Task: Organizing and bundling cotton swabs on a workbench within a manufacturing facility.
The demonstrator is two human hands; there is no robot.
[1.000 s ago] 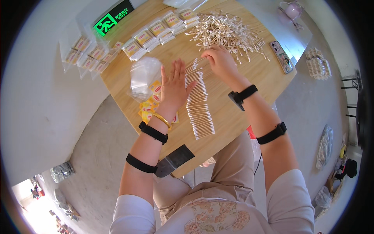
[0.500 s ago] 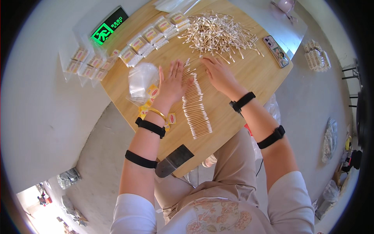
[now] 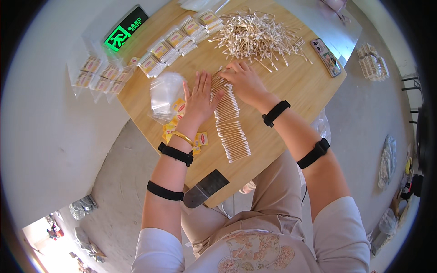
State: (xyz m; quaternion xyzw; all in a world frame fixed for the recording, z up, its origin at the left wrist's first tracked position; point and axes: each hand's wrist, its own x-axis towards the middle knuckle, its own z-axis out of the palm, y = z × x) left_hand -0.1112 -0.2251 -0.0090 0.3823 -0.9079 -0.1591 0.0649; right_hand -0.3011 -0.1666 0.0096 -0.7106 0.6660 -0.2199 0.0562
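Note:
A long row of cotton swabs lies side by side on the wooden table, running from near its front edge up between my hands. Flat along the left side of this row rests my left hand, fingers stretched out and thumb over the swab ends. My right hand is at the row's far end, its fingertips pinched on cotton swabs there; how many is hidden by the fingers. Beyond it is a big loose heap of cotton swabs.
Left of my left hand lie clear plastic bags and small yellow cards. Filled swab packs line the far left edge. A phone lies at the right edge, a black flat piece at the front edge.
My right hand has moved left from beside the heap to the far end of the swab row. My left hand has barely moved.

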